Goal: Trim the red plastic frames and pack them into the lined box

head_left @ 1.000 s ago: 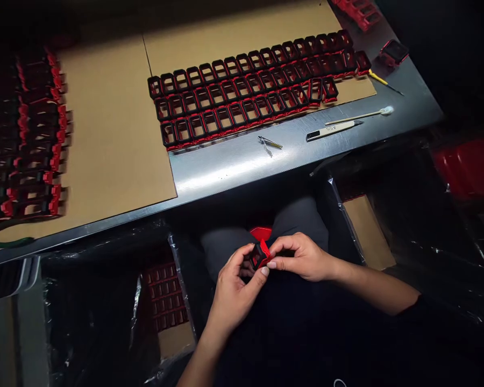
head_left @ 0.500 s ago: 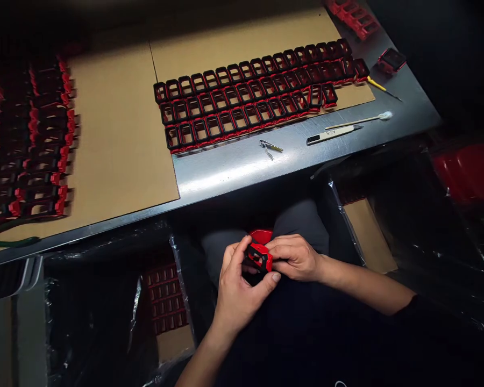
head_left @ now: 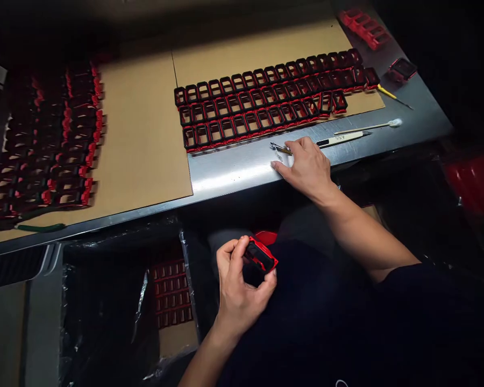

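My left hand (head_left: 242,287) grips a red and black rectangular plastic frame (head_left: 260,255) between thumb and fingers, low over my lap. My right hand (head_left: 306,164) reaches onto the metal table edge with thumb and fingers apart. Its fingertips are at the end of a small silver and brass-coloured metal tool (head_left: 281,148), perhaps a nail clipper; whether they touch it I cannot tell. Just right of that hand lies a white pen-like knife (head_left: 344,138) marked with letters. Behind it is a cotton swab (head_left: 367,129) on a long stick.
Several rows of red and black frames (head_left: 237,126) stand on cardboard (head_left: 145,134). More frames (head_left: 68,180) are stacked at left, beside green-handled pliers (head_left: 40,228). A yellow-handled tool (head_left: 391,95) and red parts (head_left: 365,28) lie at right. Plastic-lined boxes flank my legs.
My right hand has left the frame and moved up to the table, beside the small metal tool. The left hand still holds the frame, now turned somewhat. The view has shifted slightly.
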{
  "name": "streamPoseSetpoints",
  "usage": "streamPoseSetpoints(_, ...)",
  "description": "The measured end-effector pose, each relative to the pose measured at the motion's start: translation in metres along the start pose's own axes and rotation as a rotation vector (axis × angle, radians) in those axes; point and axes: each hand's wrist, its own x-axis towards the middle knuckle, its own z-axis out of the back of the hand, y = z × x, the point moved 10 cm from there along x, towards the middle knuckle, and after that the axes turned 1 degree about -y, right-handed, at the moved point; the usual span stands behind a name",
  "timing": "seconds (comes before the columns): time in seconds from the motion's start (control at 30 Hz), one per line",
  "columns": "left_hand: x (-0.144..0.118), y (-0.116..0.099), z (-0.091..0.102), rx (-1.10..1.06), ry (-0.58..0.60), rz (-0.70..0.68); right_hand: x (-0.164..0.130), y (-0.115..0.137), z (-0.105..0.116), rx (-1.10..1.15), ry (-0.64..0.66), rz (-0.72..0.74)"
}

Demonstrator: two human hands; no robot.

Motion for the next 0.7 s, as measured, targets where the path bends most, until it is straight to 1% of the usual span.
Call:
streamPoseSetpoints(0.07, -0.002, 0.003, 0.000, -0.010, 0.005, 0.028, 0.007, 0.000, -0.008, -0.014, 0.000, -0.018)
streamPoseSetpoints(0.17, -0.005, 0.012, -0.003, -0.067, 0.038, 0.085, 0.010, -0.001, -0.011, 0.015, -0.040, -0.023)
streamPoseSetpoints(0.23, -0.007, 0.017, -0.005, -0.144, 0.064, 0.111, 0.007, -0.003, -0.007, 0.043, -0.054, -0.021)
streamPoseSetpoints(0.3, -0.009, 0.020, -0.007, -0.242, 0.088, 0.119, -0.002, -0.002, 0.006, 0.117, -0.069, 0.013)
streamPoseSetpoints(0.37, -0.010, 0.022, -0.010, -0.342, 0.122, 0.117, -0.020, 0.005, 0.026, 0.265, -0.052, 0.099)
streamPoseSetpoints(0.4, -0.011, 0.022, -0.012, -0.390, 0.145, 0.114, -0.034, 0.010, 0.035, 0.358, -0.014, 0.160)
streamPoseSetpoints(0.5, -0.014, 0.024, -0.019, -0.526, 0.214, 0.118, -0.087, 0.032, 0.055, 0.601, 0.174, 0.358)
streamPoseSetpoints(0.53, -0.015, 0.024, -0.020, -0.562, 0.230, 0.120, -0.106, 0.039, 0.058, 0.657, 0.237, 0.412)
streamPoseSetpoints(0.57, -0.015, 0.024, -0.022, -0.584, 0.246, 0.120, -0.123, 0.044, 0.060, 0.703, 0.270, 0.452)
streamPoseSetpoints(0.63, -0.015, 0.021, -0.025, -0.583, 0.295, 0.098, -0.147, 0.049, 0.063, 0.780, 0.277, 0.483)
streamPoseSetpoints(0.7, -0.014, 0.015, -0.028, -0.545, 0.347, 0.052, -0.160, 0.052, 0.065, 0.828, 0.233, 0.483)
